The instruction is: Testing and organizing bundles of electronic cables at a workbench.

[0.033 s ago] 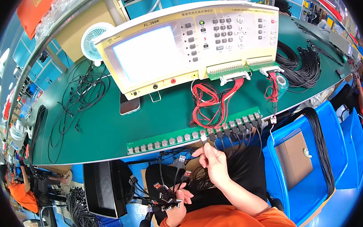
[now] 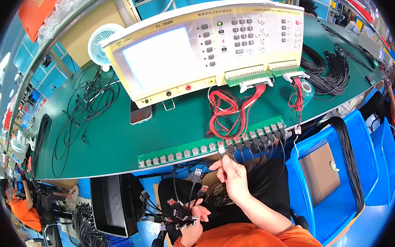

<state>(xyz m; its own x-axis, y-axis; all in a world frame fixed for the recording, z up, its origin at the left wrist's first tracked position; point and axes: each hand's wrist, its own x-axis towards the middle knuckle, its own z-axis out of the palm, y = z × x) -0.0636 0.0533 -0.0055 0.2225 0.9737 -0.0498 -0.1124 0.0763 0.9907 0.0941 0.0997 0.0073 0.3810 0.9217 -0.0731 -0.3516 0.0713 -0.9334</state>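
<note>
My right hand (image 2: 234, 180) pinches a USB plug (image 2: 223, 153) at the front edge of the green table. Its metal end meets a socket in the long green circuit strip (image 2: 161, 159); how deep it sits I cannot tell. Right of it, several black USB cables (image 2: 247, 143) are plugged into the strip's sockets, while those to the left hold no plugs. Lower down, my left hand (image 2: 193, 229) is closed around a bunch of black USB cables (image 2: 180, 213), whose plugs fan out above and beside the fingers. Some of these plugs have red inserts, others look white.
A cream cable tester (image 2: 163, 92) with a lit screen stands behind the strip, red wires (image 2: 227, 114) running from it. A phone (image 2: 141, 114) lies near it. Blue bins (image 2: 308, 193) stand at right, a black bin (image 2: 111, 208) at lower left. Loose cables (image 2: 88, 98) lie left.
</note>
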